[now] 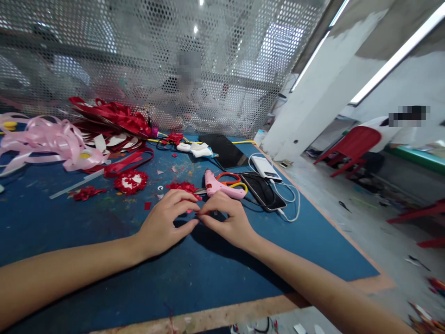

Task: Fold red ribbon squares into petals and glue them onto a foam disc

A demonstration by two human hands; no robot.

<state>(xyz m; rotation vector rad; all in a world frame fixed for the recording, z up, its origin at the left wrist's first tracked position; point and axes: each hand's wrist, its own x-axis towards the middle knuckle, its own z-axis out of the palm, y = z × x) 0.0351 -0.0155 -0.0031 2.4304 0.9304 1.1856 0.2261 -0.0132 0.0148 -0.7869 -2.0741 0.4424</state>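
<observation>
My left hand and my right hand meet fingertip to fingertip over the blue mat. Both pinch a small red piece between them; most of it is hidden by the fingers. Just beyond the fingers lies a red ruffled ribbon flower. A pink glue gun lies right behind my right hand, next to orange-handled scissors.
A red-and-white rosette, red ribbon bows and pink ribbon lie at the left. A black phone, a white power bank with cable and a dark tablet sit at the right. A perforated metal screen closes the back, with a person behind it.
</observation>
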